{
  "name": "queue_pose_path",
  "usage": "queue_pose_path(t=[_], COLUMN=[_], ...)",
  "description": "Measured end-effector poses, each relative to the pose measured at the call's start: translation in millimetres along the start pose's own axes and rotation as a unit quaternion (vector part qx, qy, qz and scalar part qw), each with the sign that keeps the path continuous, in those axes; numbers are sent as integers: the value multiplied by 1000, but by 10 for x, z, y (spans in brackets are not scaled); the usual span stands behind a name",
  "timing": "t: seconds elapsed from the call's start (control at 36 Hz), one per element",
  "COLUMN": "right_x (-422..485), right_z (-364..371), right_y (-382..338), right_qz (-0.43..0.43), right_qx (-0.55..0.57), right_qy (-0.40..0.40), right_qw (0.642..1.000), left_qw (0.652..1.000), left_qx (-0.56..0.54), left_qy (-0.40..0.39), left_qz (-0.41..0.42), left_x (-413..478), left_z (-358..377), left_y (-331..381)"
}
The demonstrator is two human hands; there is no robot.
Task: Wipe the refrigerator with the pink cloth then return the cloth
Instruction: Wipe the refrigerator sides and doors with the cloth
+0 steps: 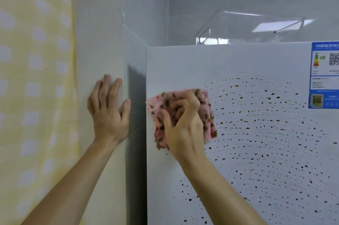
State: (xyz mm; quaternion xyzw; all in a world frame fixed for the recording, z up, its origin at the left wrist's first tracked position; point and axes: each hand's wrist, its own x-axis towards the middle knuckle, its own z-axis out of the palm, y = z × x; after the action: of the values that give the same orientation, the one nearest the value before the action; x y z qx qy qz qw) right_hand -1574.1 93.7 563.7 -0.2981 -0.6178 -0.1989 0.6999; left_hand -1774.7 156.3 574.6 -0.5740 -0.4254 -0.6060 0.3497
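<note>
Against the refrigerator door (183, 65), near its upper left edge, the right hand (183, 125) grips the bunched pink cloth (208, 114) to scrub brown spots (256, 133), while the left hand (108, 112), fingers straight, braces on the wall corner (102, 50).

Right of the pink cloth (206, 112), you have the refrigerator (256, 151) front free as far as the blue label (324, 76). Left of it, the wall (102, 50) stands close, leaving a narrow gap (136, 96). A clear box (247, 28) sits on top.
</note>
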Motion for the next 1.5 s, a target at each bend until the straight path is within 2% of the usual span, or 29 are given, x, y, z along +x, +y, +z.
queue_pose_path(t=[0.06, 0.14, 0.25, 0.47, 0.56, 0.61, 0.78, 1.06, 1.17, 1.39, 1.5], right_x=[-51, -66, -62, 52, 102, 128, 337, 910, 710, -322, -283], right_z=[38, 51, 36, -104, -88, -52, 170, 535, 475, 216, 117], right_y=[59, 183, 272, 257, 217, 194, 81, -148, -111, 141, 183], right_qz=[-61, -176, -229, -198, -174, -156, -138, -113, -135, -149, -164], right_qx=[-39, -145, -227, -325, -340, -337, -355, -348, -328, -335, -307], right_qy=[20, 29, 24, -30, -100, -118, -103, -47, -43, -78, -95], right_qw=[997, 973, 946, 924, 919, 921, 919, 929, 934, 927, 933], left_qw=[1000, 1000, 1000, 1000, 999, 999, 1000, 999, 1000, 999, 999], left_qx=[3, 6, 0, 10, 7, 4, 15, 8, -5, -16, -21], left_qy=[13, 24, 28, 28, 35, 36, 26, 10, 4, 16, 23], left_qz=[3, 7, 5, 10, 9, 9, 0, 39, 30, 42, 39], left_x=[-9, -13, -1, -5, -1, 1, 137, 564, 577, 579, 583], left_z=[14, 31, 33, 34, 43, 48, -35, -82, -75, -75, -61], left_y=[-19, -38, -37, -51, -38, -28, -19, -58, -35, -61, -67])
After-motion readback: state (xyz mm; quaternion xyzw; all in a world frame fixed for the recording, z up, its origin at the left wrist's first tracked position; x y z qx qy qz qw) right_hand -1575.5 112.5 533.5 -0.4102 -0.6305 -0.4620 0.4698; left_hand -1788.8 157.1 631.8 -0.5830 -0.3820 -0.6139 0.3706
